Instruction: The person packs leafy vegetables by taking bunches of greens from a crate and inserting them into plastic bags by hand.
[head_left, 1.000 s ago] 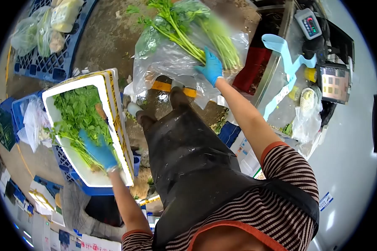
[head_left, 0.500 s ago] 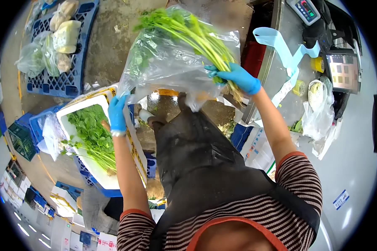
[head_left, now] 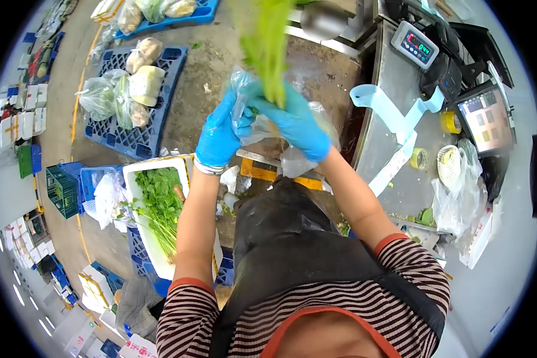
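Observation:
A bunch of leafy celery (head_left: pixel 271 56) stands up in front of me, blurred by motion, its leaves cut off by the top of the view. My right hand (head_left: pixel 301 126), in a blue glove, is closed round the lower stems. Close beside it, my left hand (head_left: pixel 218 134), gloved too, pinches the crumpled clear plastic bag (head_left: pixel 240 83). Part of that bag hangs behind and below both hands. Whether the celery is inside the bag or in front of it, I cannot tell. More celery (head_left: pixel 161 206) lies in a white foam box (head_left: pixel 138 238) at my left.
To the right is a metal table (head_left: pixel 370 140) with a digital scale (head_left: pixel 416 45), a screen (head_left: pixel 486 122), tape rolls (head_left: pixel 419 158) and a strip of pale-blue labels (head_left: pixel 394 113). Bagged vegetables sit on a blue pallet (head_left: pixel 128 134) at the far left.
The celery has swung from lying slanted to standing upright. My two hands have come together near the middle, and the spread bag is now bunched up. The scale reading has changed.

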The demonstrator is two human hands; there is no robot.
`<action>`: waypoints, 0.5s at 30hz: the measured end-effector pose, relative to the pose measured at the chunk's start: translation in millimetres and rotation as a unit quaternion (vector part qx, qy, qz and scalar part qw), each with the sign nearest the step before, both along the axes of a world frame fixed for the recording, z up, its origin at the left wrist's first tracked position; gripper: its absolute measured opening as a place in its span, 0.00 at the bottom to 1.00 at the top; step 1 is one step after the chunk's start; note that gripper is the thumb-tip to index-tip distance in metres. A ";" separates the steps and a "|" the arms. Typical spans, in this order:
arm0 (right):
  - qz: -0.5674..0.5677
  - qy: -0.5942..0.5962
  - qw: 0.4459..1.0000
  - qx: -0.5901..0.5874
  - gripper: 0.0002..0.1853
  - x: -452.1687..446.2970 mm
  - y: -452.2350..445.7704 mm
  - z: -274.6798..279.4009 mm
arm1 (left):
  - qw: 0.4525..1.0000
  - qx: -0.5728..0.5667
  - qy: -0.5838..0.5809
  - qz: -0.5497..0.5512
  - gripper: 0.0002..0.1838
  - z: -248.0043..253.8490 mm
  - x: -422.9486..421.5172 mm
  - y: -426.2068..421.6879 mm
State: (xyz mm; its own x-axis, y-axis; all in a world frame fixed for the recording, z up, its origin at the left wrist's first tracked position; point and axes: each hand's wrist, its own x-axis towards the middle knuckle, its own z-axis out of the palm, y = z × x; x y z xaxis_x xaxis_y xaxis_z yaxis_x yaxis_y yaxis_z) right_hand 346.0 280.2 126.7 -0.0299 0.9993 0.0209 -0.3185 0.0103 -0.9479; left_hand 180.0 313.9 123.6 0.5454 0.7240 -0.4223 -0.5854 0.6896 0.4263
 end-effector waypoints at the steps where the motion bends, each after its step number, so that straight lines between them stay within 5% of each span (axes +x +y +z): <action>1: -0.014 -0.088 0.996 0.016 0.17 -6.0 10.3 -12.4 | 0.999 0.005 -0.048 -0.005 0.15 -8.2 -1.4 3.3; 3: -0.045 -0.259 0.964 0.048 0.17 -18.3 28.6 -58.6 | 0.990 0.015 -0.143 -0.015 0.12 -25.3 -10.0 10.4; 5: -0.049 -0.419 0.895 0.146 0.18 -24.2 30.7 -134.5 | 0.993 0.013 -0.116 0.034 0.05 -11.0 -13.2 5.4; 7: 0.041 -0.498 0.864 0.057 0.16 -20.9 0.2 -183.3 | 0.991 0.024 -0.110 0.075 0.04 -18.7 -27.2 3.9; 8: 0.032 -0.313 0.946 -0.079 0.20 -17.0 -17.1 -225.1 | 0.993 0.043 -0.070 0.088 0.04 -22.4 -34.8 5.2; 10: 0.095 -0.414 0.902 -0.071 0.21 6.3 -48.6 -271.2 | 0.990 0.069 -0.048 0.110 0.08 -25.9 -45.0 0.3; 11: 0.120 -0.468 0.874 -0.058 0.21 22.0 -54.7 -279.9 | 0.978 0.062 0.081 0.183 0.13 2.1 -31.5 -12.5; 13: 0.171 -0.526 0.832 -0.045 0.20 42.1 -50.6 -289.5 | 0.960 0.190 0.172 0.112 0.14 -34.8 -56.6 -16.4; 14: 0.191 -0.557 0.807 -0.047 0.19 49.1 -46.2 -289.2 | 0.978 0.135 0.098 0.122 0.11 -18.0 -57.3 -23.7; 15: 0.208 -0.590 0.778 -0.053 0.19 55.8 -42.8 -289.2 | 0.961 0.205 0.103 0.153 0.07 -41.4 -57.1 -20.7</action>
State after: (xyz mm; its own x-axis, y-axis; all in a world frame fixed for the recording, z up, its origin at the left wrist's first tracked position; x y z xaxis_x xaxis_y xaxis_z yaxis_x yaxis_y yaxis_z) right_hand 401.8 237.4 -162.5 -0.2878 0.8923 -0.3477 0.8196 0.0417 -0.5715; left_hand 122.9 293.3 82.2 0.2151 0.9659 -0.1442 -0.6084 0.2480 0.7539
